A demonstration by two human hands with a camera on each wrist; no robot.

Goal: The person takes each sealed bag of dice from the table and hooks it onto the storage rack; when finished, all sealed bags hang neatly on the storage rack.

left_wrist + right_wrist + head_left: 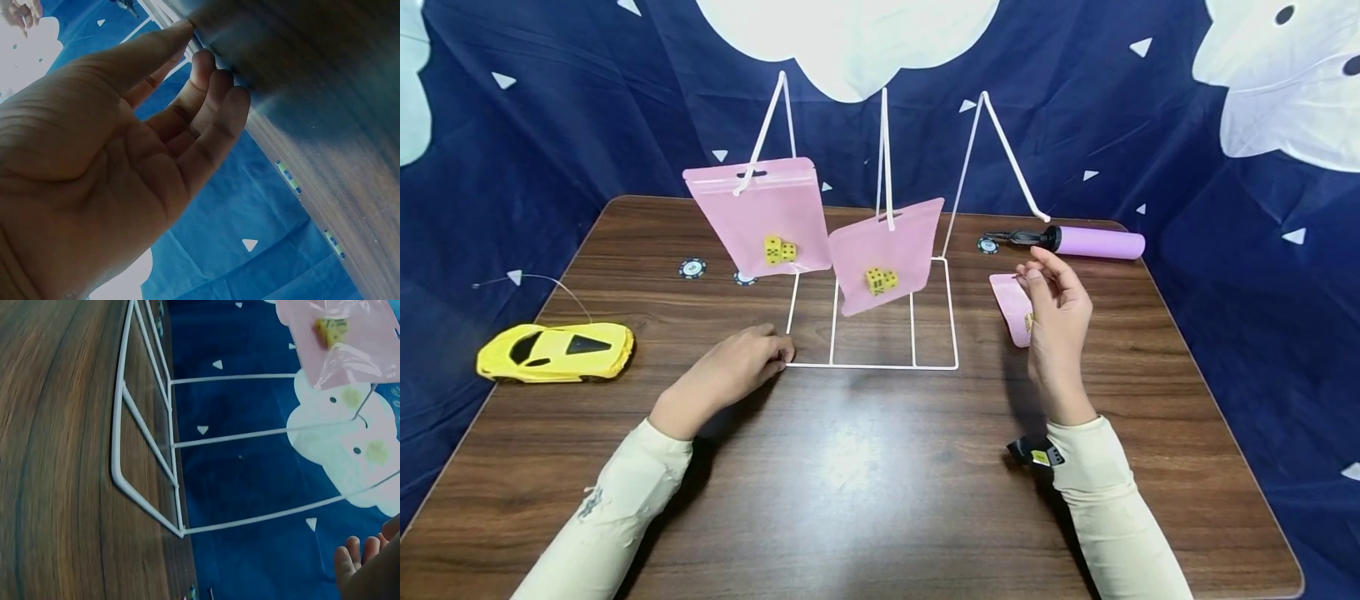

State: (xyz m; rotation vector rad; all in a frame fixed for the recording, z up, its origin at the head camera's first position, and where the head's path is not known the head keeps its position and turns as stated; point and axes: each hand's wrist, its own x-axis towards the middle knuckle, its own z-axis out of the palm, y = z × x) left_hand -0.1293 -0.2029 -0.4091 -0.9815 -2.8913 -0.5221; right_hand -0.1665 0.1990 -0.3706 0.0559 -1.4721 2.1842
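My left hand (745, 358) pinches the front left corner of a white wire display rack (872, 367); the left wrist view shows its thumb and curled fingers at the wire. From the rack's left hook hangs a pink zip bag (752, 208) with yellow dice (780, 250). A second pink bag (917, 242) with yellow dice hangs on the middle hook. The right hook (1015, 167) is bare. My right hand (1058, 317) is raised below that hook, fingers loosely bent and nothing visible in them. Behind it lies another pink bag (1009, 300), partly hidden by the hand.
A yellow toy car (557, 353) stands at the table's left edge. Poker chips (692, 267) lie behind the left arm, and another chip (988, 245) sits by a purple hand pump (1097, 242) at the back right. A dark blue patterned cloth (647, 108) hangs behind the table.
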